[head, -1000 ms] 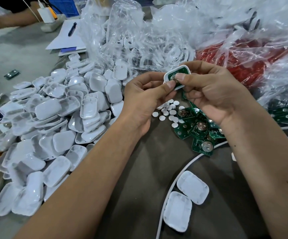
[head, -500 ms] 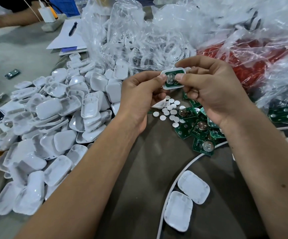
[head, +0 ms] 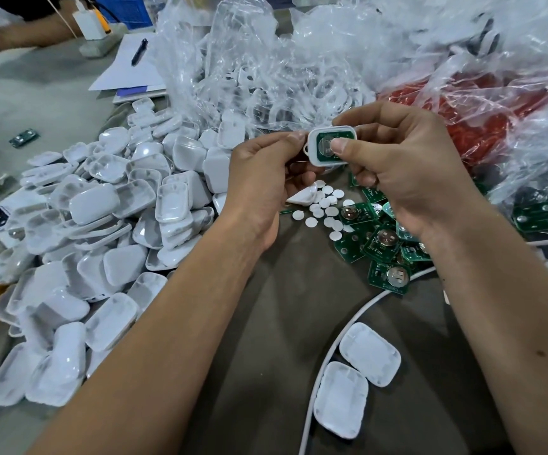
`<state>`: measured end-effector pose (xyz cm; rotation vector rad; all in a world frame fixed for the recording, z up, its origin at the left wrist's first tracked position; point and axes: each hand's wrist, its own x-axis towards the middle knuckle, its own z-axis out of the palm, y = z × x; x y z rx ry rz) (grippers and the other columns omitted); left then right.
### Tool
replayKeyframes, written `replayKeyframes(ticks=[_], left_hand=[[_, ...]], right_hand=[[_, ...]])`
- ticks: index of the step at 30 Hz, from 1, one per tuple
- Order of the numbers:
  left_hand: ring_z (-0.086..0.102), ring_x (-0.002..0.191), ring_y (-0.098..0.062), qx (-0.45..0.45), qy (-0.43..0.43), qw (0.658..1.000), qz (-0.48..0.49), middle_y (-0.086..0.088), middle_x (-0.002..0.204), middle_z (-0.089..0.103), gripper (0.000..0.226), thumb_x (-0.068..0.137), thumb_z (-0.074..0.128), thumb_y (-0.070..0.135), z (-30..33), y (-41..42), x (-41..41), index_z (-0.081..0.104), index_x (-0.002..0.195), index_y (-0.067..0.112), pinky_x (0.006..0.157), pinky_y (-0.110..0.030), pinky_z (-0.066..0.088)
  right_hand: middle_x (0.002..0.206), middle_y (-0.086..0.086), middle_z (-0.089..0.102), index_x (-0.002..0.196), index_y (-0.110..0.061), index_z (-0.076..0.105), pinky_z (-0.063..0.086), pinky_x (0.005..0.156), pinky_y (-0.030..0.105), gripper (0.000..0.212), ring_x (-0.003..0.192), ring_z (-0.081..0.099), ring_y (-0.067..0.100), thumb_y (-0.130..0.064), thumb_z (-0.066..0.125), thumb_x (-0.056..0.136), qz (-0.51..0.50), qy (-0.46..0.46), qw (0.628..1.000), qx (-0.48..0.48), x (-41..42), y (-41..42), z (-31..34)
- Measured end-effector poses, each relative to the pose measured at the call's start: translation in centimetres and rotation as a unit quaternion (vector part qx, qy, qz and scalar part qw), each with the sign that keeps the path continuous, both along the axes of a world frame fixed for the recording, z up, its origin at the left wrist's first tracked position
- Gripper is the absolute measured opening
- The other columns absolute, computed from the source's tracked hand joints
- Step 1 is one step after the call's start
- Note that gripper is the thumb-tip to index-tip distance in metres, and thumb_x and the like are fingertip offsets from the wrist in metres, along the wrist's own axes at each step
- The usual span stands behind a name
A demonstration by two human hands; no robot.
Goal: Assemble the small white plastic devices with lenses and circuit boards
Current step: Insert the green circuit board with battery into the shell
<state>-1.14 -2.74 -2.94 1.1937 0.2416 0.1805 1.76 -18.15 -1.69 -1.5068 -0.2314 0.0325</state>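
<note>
On the tabletop a big heap of white shells lies left, loose circuit boards right. Above them, the left hand and right hand pinch one light, stiff shell half by its rim, right thumb pressing its fragile board.

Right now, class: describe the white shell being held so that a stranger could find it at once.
Start at the clear plastic bags at the back; just in front, both hands meet. Left hand and right hand pinch one white shell. Unlike the heaped empty shells, it holds a green circuit board.
</note>
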Motion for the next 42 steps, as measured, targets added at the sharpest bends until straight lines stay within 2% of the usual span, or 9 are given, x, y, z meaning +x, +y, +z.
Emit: replayKeyframes(ticks=[7, 15, 19, 25, 28, 31, 36, 40, 42], left_hand=[[0.068, 0.067, -0.017, 0.002, -0.009, 1.0, -0.011, -0.014, 0.078, 0.074, 0.014, 0.094, 0.06, -0.002, -0.1, 0.1, 0.0, 0.074, 0.096, -0.003, 0.059, -0.022, 0.053], [0.068, 0.064, -0.015, 0.008, -0.024, 0.999, -0.026, -0.011, 0.077, 0.075, 0.02, 0.094, 0.062, -0.004, -0.1, 0.2, 0.0, 0.077, 0.086, 0.004, 0.061, -0.022, 0.054], [0.064, 0.066, -0.013, 0.033, -0.033, 0.999, -0.023, -0.011, 0.078, 0.073, 0.011, 0.09, 0.07, -0.004, -0.3, 0.1, 0.0, 0.077, 0.087, 0.004, 0.062, -0.022, 0.053], [0.067, 0.064, -0.018, 0.095, -0.06, 0.993, -0.022, -0.017, 0.083, 0.074, 0.016, 0.084, 0.076, -0.005, -0.7, 0.3, 0.1, 0.076, 0.1, -0.005, 0.065, -0.03, 0.053], [0.068, 0.065, -0.014, 0.109, -0.062, 0.992, -0.017, -0.011, 0.08, 0.075, 0.017, 0.084, 0.076, -0.005, -0.8, 0.7, 0.3, 0.077, 0.102, -0.003, 0.063, -0.026, 0.053], [0.064, 0.063, -0.007, 0.135, -0.063, 0.989, -0.008, -0.004, 0.076, 0.072, 0.02, 0.084, 0.077, -0.004, -0.9, 1.0, 0.5, 0.078, 0.103, 0.002, 0.061, -0.018, 0.05], [0.073, 0.073, -0.014, 0.132, -0.056, 0.989, 0.026, -0.013, 0.086, 0.078, 0.023, 0.079, 0.085, 0.002, -1.1, 1.5, 0.5, 0.077, 0.1, 0.004, 0.064, -0.019, 0.053], [0.069, 0.066, -0.011, 0.109, -0.05, 0.993, 0.011, -0.008, 0.077, 0.076, 0.016, 0.082, 0.083, 0.002, -1.0, 1.3, 0.4, 0.077, 0.096, 0.004, 0.061, -0.019, 0.052], [0.066, 0.071, -0.016, 0.096, -0.035, 0.995, 0.001, -0.013, 0.081, 0.075, 0.018, 0.084, 0.081, 0.004, -0.9, 1.3, 0.4, 0.077, 0.101, 0.004, 0.064, -0.023, 0.052]], right_hand=[[0.094, 0.02, 0.074, 0.105, -0.005, 0.075, 0.042, 0.045, 0.017, 0.021, 0.055, 0.065, 0.006, -0.001, 0.08, 0.086, -0.007, -0.008, 1.0, -0.017, 0.4, -0.2, -0.3], [0.091, 0.019, 0.07, 0.105, -0.002, 0.072, 0.045, 0.044, 0.015, 0.02, 0.056, 0.067, 0.007, 0.003, 0.078, 0.086, 0.001, 0.004, 1.0, 0.001, 0.1, -0.2, 0.1], [0.074, 0.007, 0.069, 0.097, -0.001, 0.069, 0.045, 0.044, 0.014, 0.018, 0.051, 0.064, 0.005, 0.008, 0.078, 0.084, 0.01, 0.009, 1.0, 0.019, -0.1, -0.1, 0.2], [0.079, 0.019, 0.064, 0.083, -0.002, 0.066, 0.045, 0.043, 0.015, 0.019, 0.048, 0.057, 0.009, 0.01, 0.08, 0.08, 0.014, 0.027, 0.999, 0.025, -0.4, 0.1, 0.4], [0.073, 0.017, 0.064, 0.086, -0.001, 0.067, 0.042, 0.043, 0.021, 0.016, 0.049, 0.052, 0.015, 0.003, 0.082, 0.081, 0.01, 0.046, 0.999, -0.005, -0.2, 0.0, 0.2], [0.067, 0.011, 0.068, 0.092, 0.002, 0.069, 0.05, 0.049, 0.024, 0.016, 0.054, 0.063, 0.018, 0.0, 0.082, 0.083, 0.01, 0.06, 0.998, -0.036, -0.1, 0.0, 0.0], [0.066, 0.007, 0.071, 0.094, 0.0, 0.07, 0.055, 0.051, 0.023, 0.016, 0.053, 0.068, 0.017, 0.001, 0.082, 0.083, 0.017, 0.07, 0.996, -0.043, -0.3, 0.3, -0.1], [0.067, 0.007, 0.073, 0.093, -0.002, 0.074, 0.056, 0.053, 0.024, 0.012, 0.053, 0.068, 0.017, 0.002, 0.081, 0.085, 0.012, 0.066, 0.997, -0.042, -0.3, 0.3, -0.1], [0.072, 0.011, 0.072, 0.097, 0.001, 0.073, 0.057, 0.054, 0.024, 0.014, 0.054, 0.069, 0.017, 0.001, 0.081, 0.085, 0.003, 0.063, 0.997, -0.036, -0.2, 0.3, -0.1]])
